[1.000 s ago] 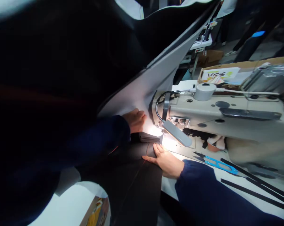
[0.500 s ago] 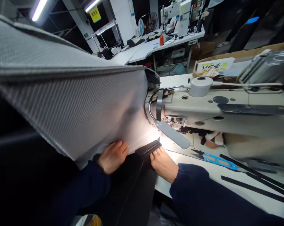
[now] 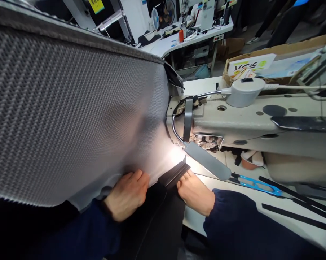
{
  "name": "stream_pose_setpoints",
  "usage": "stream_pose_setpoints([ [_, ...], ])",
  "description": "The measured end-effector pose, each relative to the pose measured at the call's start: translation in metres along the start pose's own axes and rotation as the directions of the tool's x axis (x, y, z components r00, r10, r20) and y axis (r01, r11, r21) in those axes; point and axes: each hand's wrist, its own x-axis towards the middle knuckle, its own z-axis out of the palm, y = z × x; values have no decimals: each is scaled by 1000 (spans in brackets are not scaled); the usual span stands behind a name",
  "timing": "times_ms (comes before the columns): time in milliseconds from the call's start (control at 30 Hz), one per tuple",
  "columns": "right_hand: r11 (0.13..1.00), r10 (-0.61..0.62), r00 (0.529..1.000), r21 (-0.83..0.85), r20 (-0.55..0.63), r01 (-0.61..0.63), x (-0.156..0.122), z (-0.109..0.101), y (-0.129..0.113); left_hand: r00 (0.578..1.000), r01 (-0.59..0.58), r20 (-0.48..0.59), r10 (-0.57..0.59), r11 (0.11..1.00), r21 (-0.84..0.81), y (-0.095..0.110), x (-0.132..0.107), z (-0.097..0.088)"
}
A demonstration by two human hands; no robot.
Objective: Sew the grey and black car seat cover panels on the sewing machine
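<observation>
A large sheet of grey ribbed fabric [image 3: 79, 119] rises on the left, joined along its lower edge to black material [image 3: 154, 220]. My left hand [image 3: 129, 195] is closed on the lower edge of the grey fabric, its fingertips hidden in the folds. Beside the sewing machine [image 3: 233, 126], my right hand [image 3: 195, 191] pinches the black material at a folded dark strip [image 3: 175, 175]. The grey lamp head [image 3: 207, 160] lights the spot just beyond both hands. The needle area is hidden behind the fabric and glare.
Blue thread snips [image 3: 260, 185] and black strips [image 3: 298, 217] lie on the table to the right. Behind the machine stands a cardboard box [image 3: 280, 52] holding papers. Farther back are another sewing table [image 3: 198, 38] and a person's legs [image 3: 283, 27].
The grey fabric fills more of the view on the left, its lower edge shifted. The machine appears slightly farther right. Both hands keep their hold.
</observation>
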Motion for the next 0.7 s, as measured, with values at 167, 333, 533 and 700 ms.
stream_pose_setpoints([
  [167,995,-20,1000,95,-17,21,1,13,11,999,-43,-11,43,999,-19,10,4,-6],
  [333,992,-17,994,122,-111,31,2,21,18,999,-48,-14,48,998,-26,16,8,-2],
  [533,984,-37,957,155,-287,85,5,18,21,999,-33,-43,31,997,-63,20,9,0],
  [700,968,-20,942,230,-335,103,9,21,28,998,-26,-60,21,997,-80,28,13,-2],
])
